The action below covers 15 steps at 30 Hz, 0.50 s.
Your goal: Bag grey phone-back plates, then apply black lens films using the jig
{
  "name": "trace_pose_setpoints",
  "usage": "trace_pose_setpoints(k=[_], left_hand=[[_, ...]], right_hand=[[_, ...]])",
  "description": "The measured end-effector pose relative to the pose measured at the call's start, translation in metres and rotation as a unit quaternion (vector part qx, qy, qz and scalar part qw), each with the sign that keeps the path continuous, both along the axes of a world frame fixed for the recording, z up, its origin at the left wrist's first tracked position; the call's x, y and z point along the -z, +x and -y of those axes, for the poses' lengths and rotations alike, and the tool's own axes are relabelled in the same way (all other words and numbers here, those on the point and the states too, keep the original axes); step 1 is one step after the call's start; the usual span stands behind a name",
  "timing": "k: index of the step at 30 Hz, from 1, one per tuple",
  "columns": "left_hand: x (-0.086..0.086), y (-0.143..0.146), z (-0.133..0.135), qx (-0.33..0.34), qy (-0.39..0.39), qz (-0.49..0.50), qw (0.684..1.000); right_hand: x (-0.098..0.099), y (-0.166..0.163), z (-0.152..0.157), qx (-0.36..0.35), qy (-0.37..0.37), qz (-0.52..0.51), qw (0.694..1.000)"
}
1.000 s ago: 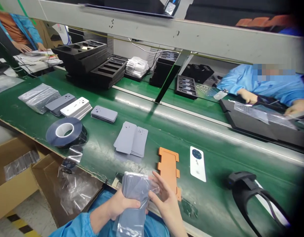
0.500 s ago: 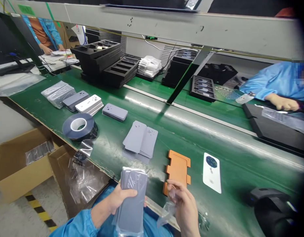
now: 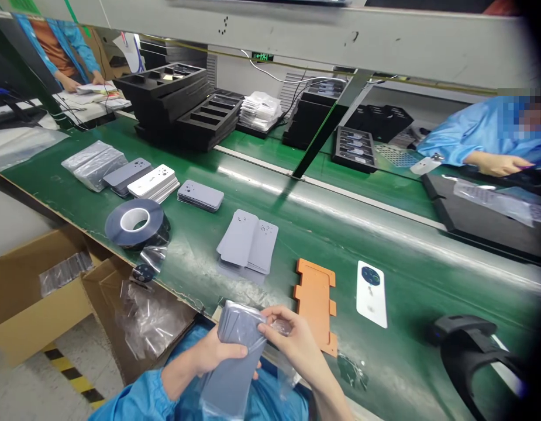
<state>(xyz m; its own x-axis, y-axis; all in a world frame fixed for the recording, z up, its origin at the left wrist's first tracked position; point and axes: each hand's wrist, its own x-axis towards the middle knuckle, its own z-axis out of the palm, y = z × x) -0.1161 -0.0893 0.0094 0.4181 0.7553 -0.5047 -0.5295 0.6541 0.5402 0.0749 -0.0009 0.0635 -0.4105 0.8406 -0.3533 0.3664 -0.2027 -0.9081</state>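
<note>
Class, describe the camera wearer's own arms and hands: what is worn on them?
The left hand is ungloved; a shiny, wrinkled blue sleeve ends in a gathered cuff partway along the left forearm. The right hand is ungloved too, and no sleeve shows on the visible part of the right forearm.

Green workbench (image 3: pixel 296 225), seemingly concrete floor (image 3: pixel 31 389)

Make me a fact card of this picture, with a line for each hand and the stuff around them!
Left hand: holding a stack of grey sheets
Right hand: fingertips at the stack's upper corner, gripping crumpled clear plastic
Orange tray: on the green table, right of the stack
White panel: right of the orange tray, with a dark round patch
Tape roll: lying flat near the table's edge
Cardboard box: lower left, clear plastic inside
</note>
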Motion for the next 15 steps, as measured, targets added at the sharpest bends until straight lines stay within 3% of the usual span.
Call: trace_pose_setpoints(k=[10, 15], left_hand=[[0.001, -0.007, -0.006, 0.022, -0.004, 0.017, 1.000], [0.002, -0.011, -0.009, 0.003, -0.010, -0.003, 1.000]], right_hand=[[0.000, 0.000, -0.018, -0.056, -0.067, -0.073, 0.993], [0.006, 0.002, -0.040, 0.028, 0.013, -0.044, 0.999]])
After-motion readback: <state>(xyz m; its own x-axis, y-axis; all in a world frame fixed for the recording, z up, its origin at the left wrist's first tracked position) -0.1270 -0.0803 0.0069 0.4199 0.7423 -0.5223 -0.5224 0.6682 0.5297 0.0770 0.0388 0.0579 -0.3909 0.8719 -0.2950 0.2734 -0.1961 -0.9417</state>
